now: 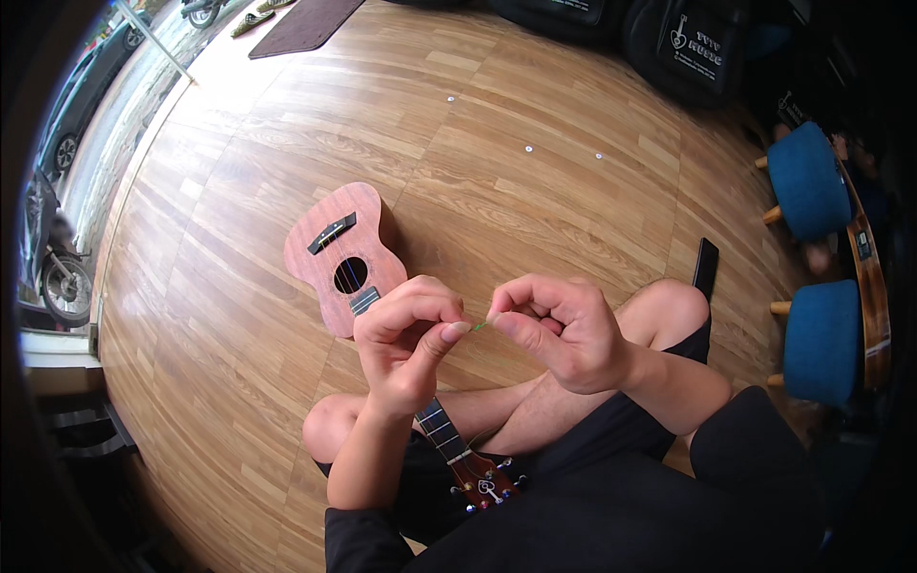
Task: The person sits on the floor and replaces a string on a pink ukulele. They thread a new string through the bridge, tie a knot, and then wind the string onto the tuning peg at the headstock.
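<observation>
A small brown ukulele lies on the wooden floor with its neck running back across my lap; its headstock rests on my black shorts. Above the neck, my left hand and my right hand meet fingertip to fingertip. Between the thumbs and forefingers both pinch a tiny green piece, perhaps a string end; it is too small to tell. I sit cross-legged, with one knee raised on the right.
A black phone lies on the floor past my right knee. Two blue upholstered stools stand at the right. Black instrument bags lean at the back. A dark doormat and glass front are at the far left.
</observation>
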A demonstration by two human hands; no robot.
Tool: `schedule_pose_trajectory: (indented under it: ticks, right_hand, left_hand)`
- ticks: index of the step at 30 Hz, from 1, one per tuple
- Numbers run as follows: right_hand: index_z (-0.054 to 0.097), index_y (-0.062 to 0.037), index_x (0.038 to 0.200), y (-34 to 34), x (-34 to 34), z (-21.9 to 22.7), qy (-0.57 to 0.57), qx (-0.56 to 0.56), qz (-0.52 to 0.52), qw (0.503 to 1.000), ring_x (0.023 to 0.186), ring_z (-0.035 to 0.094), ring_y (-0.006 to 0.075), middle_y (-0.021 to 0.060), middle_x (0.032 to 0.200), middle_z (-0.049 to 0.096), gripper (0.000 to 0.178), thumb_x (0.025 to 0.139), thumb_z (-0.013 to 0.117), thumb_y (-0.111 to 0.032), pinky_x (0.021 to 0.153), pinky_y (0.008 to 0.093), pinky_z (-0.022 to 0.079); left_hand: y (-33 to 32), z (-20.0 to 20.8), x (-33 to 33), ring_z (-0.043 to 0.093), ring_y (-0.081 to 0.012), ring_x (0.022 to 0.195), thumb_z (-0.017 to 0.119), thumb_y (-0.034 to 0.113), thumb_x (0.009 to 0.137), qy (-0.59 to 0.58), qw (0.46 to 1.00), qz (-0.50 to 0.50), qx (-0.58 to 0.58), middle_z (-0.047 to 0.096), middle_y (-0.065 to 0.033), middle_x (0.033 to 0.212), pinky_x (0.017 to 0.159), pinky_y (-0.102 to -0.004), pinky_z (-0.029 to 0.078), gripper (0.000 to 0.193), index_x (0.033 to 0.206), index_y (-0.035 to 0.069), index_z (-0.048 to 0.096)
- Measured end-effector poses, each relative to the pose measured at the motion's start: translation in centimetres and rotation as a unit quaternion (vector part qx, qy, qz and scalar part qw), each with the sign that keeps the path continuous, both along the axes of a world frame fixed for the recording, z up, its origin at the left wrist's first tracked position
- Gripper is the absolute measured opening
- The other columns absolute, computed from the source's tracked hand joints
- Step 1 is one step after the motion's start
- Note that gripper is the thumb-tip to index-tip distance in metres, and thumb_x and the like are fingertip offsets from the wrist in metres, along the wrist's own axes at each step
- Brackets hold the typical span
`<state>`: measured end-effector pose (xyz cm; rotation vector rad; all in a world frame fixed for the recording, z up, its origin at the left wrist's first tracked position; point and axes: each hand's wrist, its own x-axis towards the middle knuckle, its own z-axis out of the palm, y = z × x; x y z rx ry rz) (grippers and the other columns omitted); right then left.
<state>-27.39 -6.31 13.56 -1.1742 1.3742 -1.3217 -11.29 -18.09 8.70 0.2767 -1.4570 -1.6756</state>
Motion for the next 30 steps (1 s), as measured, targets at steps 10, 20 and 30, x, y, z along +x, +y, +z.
schedule_pose_trajectory:
  ticks: [10, 20, 30]
  right_hand:
    - [0.065, 0.0007, 0.109, -0.5, -0.3, -1.0, -0.179, 0.037, 0.000, 0.983, 0.063, 0.040, -0.0043, -0.0101, 0.076, 0.052, 0.014, 0.103, 0.062, -0.012, 0.053, 0.0157, 0.031]
    - [0.065, -0.0003, 0.110, -1.4, -1.0, -2.6, -0.275, 0.082, 0.029, 0.958, 0.054, 0.039, -0.0005, -0.0077, 0.068, 0.051, 0.021, 0.104, 0.062, -0.020, 0.047, 0.0189, 0.030]
    - [0.069, -0.0017, 0.106, -2.4, 0.7, -4.0, 0.051, -0.018, -0.086, 0.995, 0.053, 0.040, 0.0012, -0.0051, 0.066, 0.053, 0.012, 0.098, 0.069, -0.010, 0.048, 0.0200, 0.031]
  left_hand:
    - [-1.0, -1.1, 0.2, 0.054, -0.0143, 0.073, 0.071, 0.000, 0.090, 0.081, 0.980, -0.021, 0.181, 0.062, -0.0079, 0.087, 0.067, -0.0267, 0.043, 0.006, 0.090, -0.006, 0.068]
    - [0.0, 0.3, -0.8, 0.060, -0.0098, 0.081, 0.074, 0.001, 0.091, -0.051, 0.993, -0.046, 0.095, 0.066, -0.0066, 0.089, 0.069, -0.0229, 0.047, 0.014, 0.103, -0.006, 0.073]
    - [-2.3, -2.0, 0.6, 0.053, -0.0054, 0.064, 0.077, 0.005, 0.089, -0.144, 0.987, 0.072, -0.027, 0.062, -0.0024, 0.070, 0.055, -0.0217, 0.039, 0.012, 0.085, -0.004, 0.070]
